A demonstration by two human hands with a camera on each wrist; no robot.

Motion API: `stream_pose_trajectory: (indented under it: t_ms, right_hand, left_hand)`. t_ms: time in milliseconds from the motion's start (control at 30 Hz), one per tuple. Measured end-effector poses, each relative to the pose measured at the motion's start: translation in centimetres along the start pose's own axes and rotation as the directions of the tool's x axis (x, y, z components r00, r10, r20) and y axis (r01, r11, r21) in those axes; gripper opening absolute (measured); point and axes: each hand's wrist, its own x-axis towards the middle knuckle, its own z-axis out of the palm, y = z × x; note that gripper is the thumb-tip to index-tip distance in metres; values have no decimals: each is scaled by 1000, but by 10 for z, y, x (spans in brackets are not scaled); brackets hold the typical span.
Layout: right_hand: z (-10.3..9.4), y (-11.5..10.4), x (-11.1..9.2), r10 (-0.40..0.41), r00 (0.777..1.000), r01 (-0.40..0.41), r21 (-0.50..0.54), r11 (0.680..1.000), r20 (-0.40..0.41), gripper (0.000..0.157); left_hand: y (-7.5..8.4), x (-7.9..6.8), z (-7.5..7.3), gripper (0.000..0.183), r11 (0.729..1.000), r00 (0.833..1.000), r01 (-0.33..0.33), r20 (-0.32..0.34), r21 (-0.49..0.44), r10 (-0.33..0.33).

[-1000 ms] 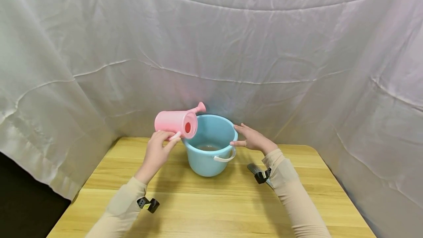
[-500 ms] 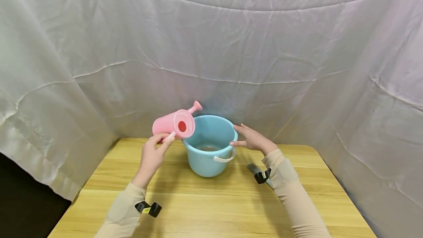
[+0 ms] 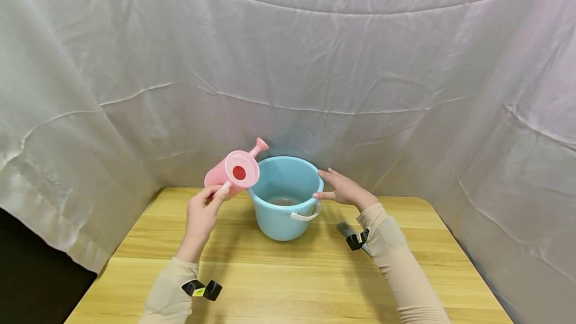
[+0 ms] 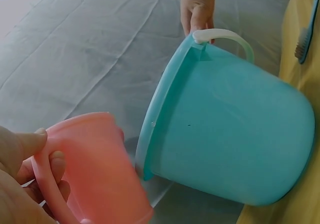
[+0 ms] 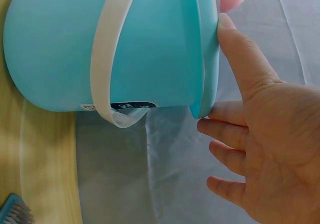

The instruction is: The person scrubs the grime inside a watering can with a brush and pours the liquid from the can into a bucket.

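Note:
My left hand (image 3: 201,215) grips the handle of a pink watering can (image 3: 219,175), which is held above the table just left of a light blue bucket (image 3: 280,222). The can leans, its opening with a red spot inside faces the head camera, and its spout points up and right past the bucket's rim. In the left wrist view, fingers wrap the can handle (image 4: 48,186). At the bucket's right rim, my right hand (image 3: 345,190) rests thumb and fingertips, the fingers fairly straight. Some clear liquid (image 3: 284,200) shows at the bucket's bottom.
A blue-grey brush (image 3: 345,229) lies on the wooden table (image 3: 279,284) right of the bucket, partly hidden under the right forearm. The bucket's white handle (image 3: 307,216) hangs down in front. Grey curtains (image 3: 288,64) enclose the table's back and sides.
The left hand has drawn the watering can left and slightly toward me. The can has turned from nearly level toward upright, away from the bucket's opening. The right hand and bucket stayed put.

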Motion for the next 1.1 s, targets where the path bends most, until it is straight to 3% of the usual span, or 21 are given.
stream_pose_trajectory:
  t_ms: [600, 1100]
  right_hand:
    - [1, -1, 2, -9, 1000, 9, -7, 1000, -9, 89]
    - [1, -3, -1, -8, 1000, 8, -2, 1000, -8, 87]
  left_hand:
    - [-7, -7, -16, 31, 988, 987, 87, -120, -129, -102]
    - [-19, -13, -23, 34, 963, 974, 143, -140, -230, -178]
